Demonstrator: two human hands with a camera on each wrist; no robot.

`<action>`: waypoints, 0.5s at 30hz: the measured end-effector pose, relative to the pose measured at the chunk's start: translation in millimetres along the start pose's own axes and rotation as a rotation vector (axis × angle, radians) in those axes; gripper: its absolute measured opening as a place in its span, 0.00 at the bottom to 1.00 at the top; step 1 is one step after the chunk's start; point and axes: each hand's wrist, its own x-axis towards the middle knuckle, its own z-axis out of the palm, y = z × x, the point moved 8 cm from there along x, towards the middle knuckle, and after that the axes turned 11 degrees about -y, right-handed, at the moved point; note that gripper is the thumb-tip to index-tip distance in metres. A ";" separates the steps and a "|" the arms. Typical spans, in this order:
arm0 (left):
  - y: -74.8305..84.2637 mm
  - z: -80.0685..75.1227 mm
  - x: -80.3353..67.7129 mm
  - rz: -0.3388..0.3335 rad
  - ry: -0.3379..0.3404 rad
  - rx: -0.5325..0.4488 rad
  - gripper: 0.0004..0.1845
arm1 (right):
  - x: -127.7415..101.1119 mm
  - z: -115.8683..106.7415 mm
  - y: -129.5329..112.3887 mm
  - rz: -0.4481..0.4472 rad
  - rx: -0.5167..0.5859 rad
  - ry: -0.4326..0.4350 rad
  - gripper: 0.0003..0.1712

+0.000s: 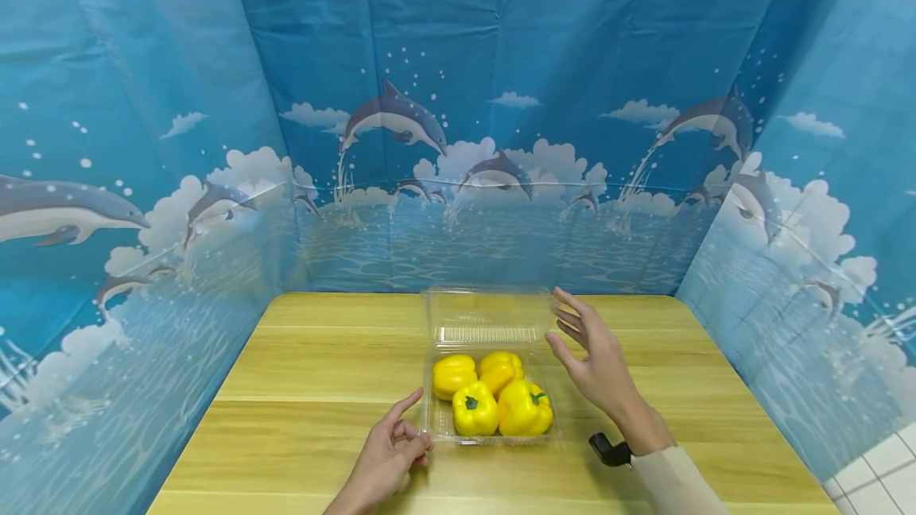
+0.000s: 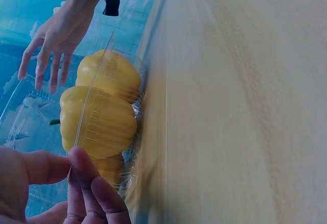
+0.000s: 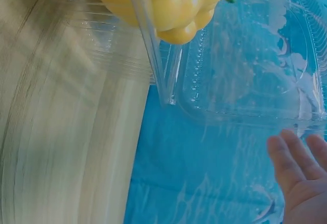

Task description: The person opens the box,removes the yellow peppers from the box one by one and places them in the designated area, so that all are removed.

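Note:
A clear plastic clamshell box (image 1: 440, 426) sits on the table with its hinged lid (image 1: 490, 310) raised at the far side. Several yellow bell peppers (image 1: 525, 410) with green stems fill its base. My left hand (image 1: 386, 451) is at the box's near left corner; in the left wrist view, thumb and index finger pinch the rim. Fingers spread and nearly straight, my right hand (image 1: 597, 356) is beside the lid's right edge. In the right wrist view its fingertips (image 3: 287, 134) are close to the lid's outer edge.
The light wood-grain table (image 1: 322, 372) reaches back to a blue dolphin-print curtain (image 1: 458, 133), which also hangs along both sides. A black band (image 1: 610, 450) is on the right wrist. White floor tiles (image 1: 876, 471) show at the lower right.

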 end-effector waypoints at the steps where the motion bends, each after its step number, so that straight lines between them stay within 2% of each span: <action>1: -0.2 -0.3 0.1 0.001 0.001 -0.002 0.45 | 0.6 1.5 3.3 0.017 0.003 -0.016 0.51; 9: 0.4 0.2 -0.1 -0.001 0.000 -0.001 0.45 | 4.5 18.8 29.3 0.163 0.101 -0.150 0.61; 15: -0.4 -0.4 1.0 0.008 0.000 0.003 0.45 | 4.7 28.2 39.6 0.201 0.140 -0.188 0.59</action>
